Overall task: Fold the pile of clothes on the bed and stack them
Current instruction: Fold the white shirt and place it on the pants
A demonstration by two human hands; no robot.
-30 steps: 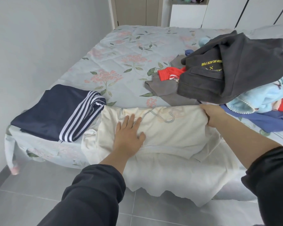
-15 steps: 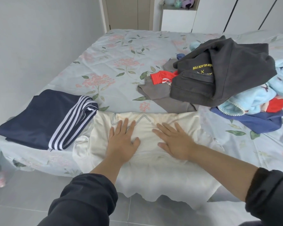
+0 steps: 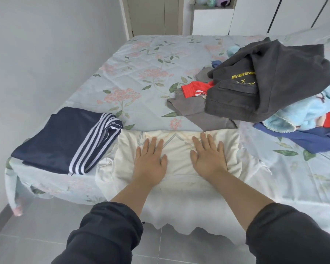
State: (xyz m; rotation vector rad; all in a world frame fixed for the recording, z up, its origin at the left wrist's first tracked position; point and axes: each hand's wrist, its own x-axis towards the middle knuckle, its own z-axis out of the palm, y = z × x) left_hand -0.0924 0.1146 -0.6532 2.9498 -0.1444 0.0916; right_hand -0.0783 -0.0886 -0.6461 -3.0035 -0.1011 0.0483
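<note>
Both the left hand [image 3: 150, 162] and right hand [image 3: 208, 160] lay flat, fingers straight, grip released, pressing the soft cream garment [image 3: 177, 164] beside the folded navy striped pants [image 3: 69, 141] on the bed [image 3: 141, 77].

The pile of clothes [image 3: 303, 111] is being cut off by the right edge; a grey garment [image 3: 198, 115] is being partly hidden under a dark jacket [image 3: 284, 82].

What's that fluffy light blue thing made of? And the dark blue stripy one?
The light blue garment looks like plush fleece: fuzzy, matte, thick. The folded navy garment with white stripes looks like smooth synthetic sports fabric, faintly shiny, though that is a guess.
</note>
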